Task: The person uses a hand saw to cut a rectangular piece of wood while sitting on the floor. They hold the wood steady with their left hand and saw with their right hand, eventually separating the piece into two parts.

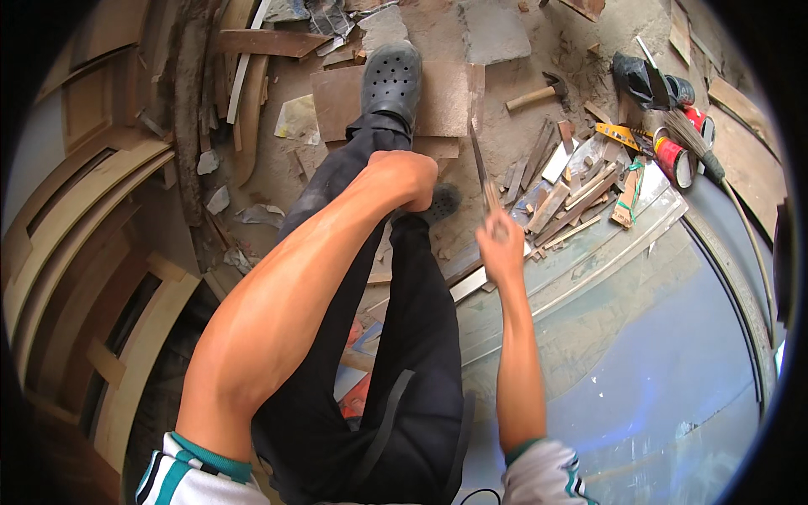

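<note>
My right hand (501, 240) is closed around the wooden handle of a long hand tool (480, 160). The tool's dark, narrow blade points away from me, its tip by the right edge of a brown board (442, 101); I cannot tell what kind of blade it is. My left hand (406, 178) hangs over my lower leg with its fingers curled under; whatever they may hold is hidden. One foot, in a dark grey clog (393, 80), stands on the board. The other clog (443, 204) shows partly beside my left hand.
Right of the tool lies a heap of wood offcuts (560, 198), with a claw hammer (537, 93) beyond it. A yellow-handled tool (623, 135), red cans (673, 160) and a brush (694, 143) lie farther right. A glass sheet (623, 353) fills the lower right; wooden frames (88, 194) stand left.
</note>
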`<move>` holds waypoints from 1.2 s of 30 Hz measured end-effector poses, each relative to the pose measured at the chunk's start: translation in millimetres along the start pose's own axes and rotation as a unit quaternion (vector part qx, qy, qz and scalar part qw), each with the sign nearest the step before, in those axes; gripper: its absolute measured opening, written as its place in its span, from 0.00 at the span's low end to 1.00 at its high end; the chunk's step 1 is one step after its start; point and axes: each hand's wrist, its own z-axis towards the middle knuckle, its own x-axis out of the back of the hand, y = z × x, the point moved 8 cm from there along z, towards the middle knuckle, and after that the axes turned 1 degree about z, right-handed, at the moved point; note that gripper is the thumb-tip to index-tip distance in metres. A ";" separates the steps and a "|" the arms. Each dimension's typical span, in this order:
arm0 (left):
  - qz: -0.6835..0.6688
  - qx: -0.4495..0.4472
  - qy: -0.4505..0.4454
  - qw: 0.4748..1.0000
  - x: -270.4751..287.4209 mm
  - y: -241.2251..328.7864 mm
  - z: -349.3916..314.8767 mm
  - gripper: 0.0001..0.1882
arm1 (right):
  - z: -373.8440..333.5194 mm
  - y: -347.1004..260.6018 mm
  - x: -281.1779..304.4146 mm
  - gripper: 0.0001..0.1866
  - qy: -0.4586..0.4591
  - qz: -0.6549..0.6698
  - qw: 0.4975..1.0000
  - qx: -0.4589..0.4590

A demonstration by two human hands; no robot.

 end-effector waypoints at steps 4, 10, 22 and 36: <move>0.006 -0.003 0.008 1.000 8.1 23.7 3.7 0.17 | 77.8 30.8 3.4 0.08 -0.005 0.049 0.990 -0.135; -0.020 -0.007 0.015 1.000 10.3 1.5 -7.0 0.12 | -28.4 -15.9 12.0 0.09 -0.009 0.019 0.996 -0.081; -0.023 0.000 0.001 1.000 4.8 -4.8 -5.1 0.09 | -17.3 -6.5 7.2 0.09 0.000 0.025 0.997 -0.070; -0.016 -0.021 0.042 0.999 8.0 15.7 4.7 0.14 | -60.2 -15.3 13.5 0.08 0.001 0.051 0.998 -0.044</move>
